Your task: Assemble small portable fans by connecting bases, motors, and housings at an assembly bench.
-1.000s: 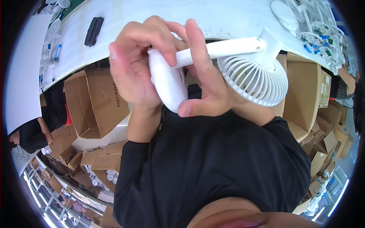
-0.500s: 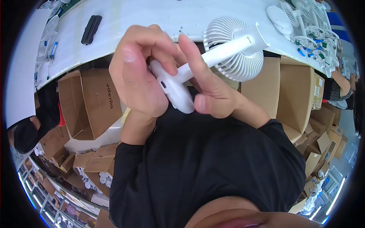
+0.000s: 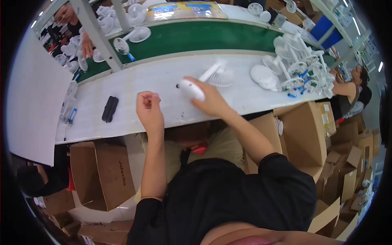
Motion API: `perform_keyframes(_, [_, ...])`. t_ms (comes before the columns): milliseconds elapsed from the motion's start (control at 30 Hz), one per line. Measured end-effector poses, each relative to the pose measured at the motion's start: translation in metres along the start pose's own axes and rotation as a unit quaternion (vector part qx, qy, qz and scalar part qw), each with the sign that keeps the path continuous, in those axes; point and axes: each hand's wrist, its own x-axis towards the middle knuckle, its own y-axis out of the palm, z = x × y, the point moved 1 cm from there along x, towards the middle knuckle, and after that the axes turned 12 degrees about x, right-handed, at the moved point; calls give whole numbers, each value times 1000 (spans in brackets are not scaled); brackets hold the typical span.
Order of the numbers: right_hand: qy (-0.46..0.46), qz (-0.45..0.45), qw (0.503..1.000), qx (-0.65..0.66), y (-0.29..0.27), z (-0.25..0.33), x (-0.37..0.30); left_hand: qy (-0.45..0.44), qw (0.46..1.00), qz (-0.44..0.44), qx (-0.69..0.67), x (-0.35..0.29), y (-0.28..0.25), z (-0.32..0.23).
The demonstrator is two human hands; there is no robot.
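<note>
In my right hand (image 3: 212, 100) is a small white desk fan (image 3: 191, 90), gripped by its rounded base. Its stem and ribbed head (image 3: 222, 76) point away over the white table (image 3: 171, 61) and are blurred. My left hand (image 3: 150, 112) is apart from the fan, above the table's near edge, with its fingers curled in and nothing visible in them. On the table left of that hand lies a black oblong case (image 3: 110, 109).
White fan parts (image 3: 292, 69) with blue pieces are heaped at the table's right, beside flat white discs (image 3: 264, 76). Beyond runs a green belt (image 3: 183, 38). Open cardboard boxes stand below, left (image 3: 114, 175) and right (image 3: 300, 134). Co-workers sit at far left (image 3: 75, 24) and right (image 3: 349, 90).
My left hand has let go of the fan's base and moved away to the left. My right hand has carried the fan forward over the table. The view now takes in more of the far side.
</note>
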Motion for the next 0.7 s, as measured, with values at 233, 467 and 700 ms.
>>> perform_keyframes(233, [-10,-121,972,-202,-90,-86,119,-10,983,95,157,-17,-23,47])
perform_keyframes(467, [-30,-326,827,-456,-113,-127,193,2,973,97,210,-24,-22,58])
perform_keyframes(700, [11,-75,988,-136,46,-111,217,132,945,94,283,-44,-25,61])
